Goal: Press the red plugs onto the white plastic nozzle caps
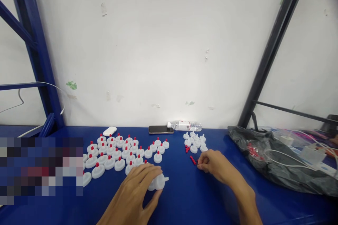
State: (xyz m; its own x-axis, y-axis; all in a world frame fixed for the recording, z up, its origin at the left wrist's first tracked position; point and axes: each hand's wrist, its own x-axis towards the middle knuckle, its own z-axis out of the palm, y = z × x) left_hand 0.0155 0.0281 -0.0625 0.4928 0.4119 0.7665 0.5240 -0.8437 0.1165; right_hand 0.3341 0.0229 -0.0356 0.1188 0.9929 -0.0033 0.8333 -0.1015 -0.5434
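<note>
My left hand (141, 186) is closed around a white plastic cap (160, 181) lying on its side on the blue table, its spout pointing right. My right hand (213, 165) rests on the table with fingers pinched at a few small red plugs (193, 161). Just beyond lie more red plugs (187, 148) and a small cluster of white caps without plugs (195, 140). To the left, several white caps with red plugs fitted (124, 151) stand in rows.
A phone (161, 129), a lying water bottle (185, 126) and a small white device (110, 131) sit by the wall. A black plastic bag (266, 154) with cables lies at right. Blue shelf posts (39, 59) stand at left, a dark post (274, 49) at right.
</note>
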